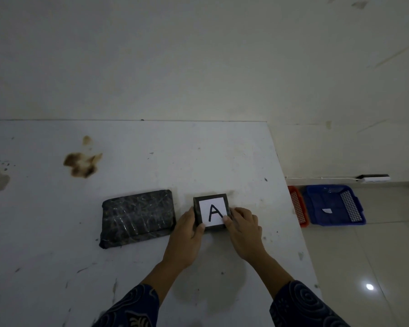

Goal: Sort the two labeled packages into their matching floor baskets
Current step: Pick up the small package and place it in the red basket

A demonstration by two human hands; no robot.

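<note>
A small dark square package [211, 212] with a white label marked "A" rests on the white table [151, 161] near its right side. My left hand [187, 237] grips its left edge and my right hand [243, 228] grips its right edge, thumb on the label. A larger dark flat package [137, 217] wrapped in shiny film lies just to the left, no label showing. On the floor to the right stand a blue basket [316, 204] with a white slip inside and an orange basket [298, 206], partly hidden by the table edge.
The table's right edge runs diagonally past my right hand. Brown stains [82, 162] mark the table's far left. A power strip [373, 178] with a white cable lies on the floor by the wall behind the baskets. The floor is glossy tile.
</note>
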